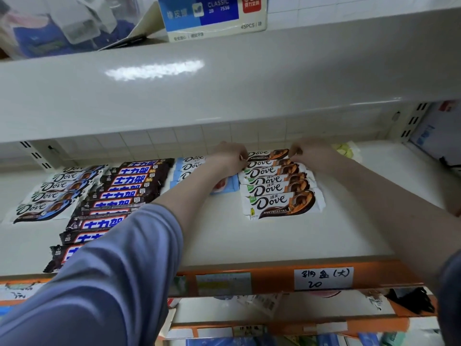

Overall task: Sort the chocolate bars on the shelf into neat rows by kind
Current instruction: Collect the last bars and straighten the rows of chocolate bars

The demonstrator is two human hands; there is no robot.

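Shelf (274, 236) front lies bare below both hands holding rearmost Dove bar (268, 155).

Six orange Dove bars (277, 186), four blue-swirl Dove bars (53, 193), two hands (230, 152).

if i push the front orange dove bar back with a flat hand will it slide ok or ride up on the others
The front orange Dove bar lies flat on the smooth white shelf, so it would probably slide easily. Its glossy wrapper looks slippery, and the bars behind already overlap, so it may ride up. The crimped wrapper ends would likely bend, though the bar itself looks stiff.
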